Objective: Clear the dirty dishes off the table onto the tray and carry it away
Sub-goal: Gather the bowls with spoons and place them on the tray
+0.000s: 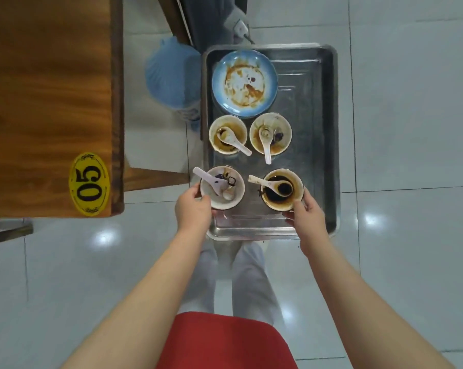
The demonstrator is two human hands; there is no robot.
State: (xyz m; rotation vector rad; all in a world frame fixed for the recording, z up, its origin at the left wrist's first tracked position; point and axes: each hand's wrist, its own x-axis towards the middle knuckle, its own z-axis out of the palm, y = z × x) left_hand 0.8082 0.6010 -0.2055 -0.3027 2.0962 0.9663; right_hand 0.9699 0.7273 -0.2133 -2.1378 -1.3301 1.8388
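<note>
A steel tray (pixel 314 129) is held up over the tiled floor, to the right of the wooden table (pixel 46 102). On it lie a stained blue plate (pixel 245 82) at the far end and several dirty bowls, each with a white spoon: two in the middle (pixel 226 139) (pixel 279 143), a white one (pixel 234 194) near left, and one with dark sauce (pixel 271 202) near right. My left hand (pixel 193 209) grips the tray's near-left corner, thumb against the white bowl. My right hand (pixel 309 219) grips the near edge, thumb beside the dark-sauce bowl.
The table's corner carries a yellow oval label reading 05 (pixel 89 184). A blue plastic bag (pixel 171 75) sits between the table and the tray. A wooden seat edge (pixel 155 177) juts out by it. Another person's shoe (pixel 238 26) shows beyond the tray. Glossy white tiles lie to the right.
</note>
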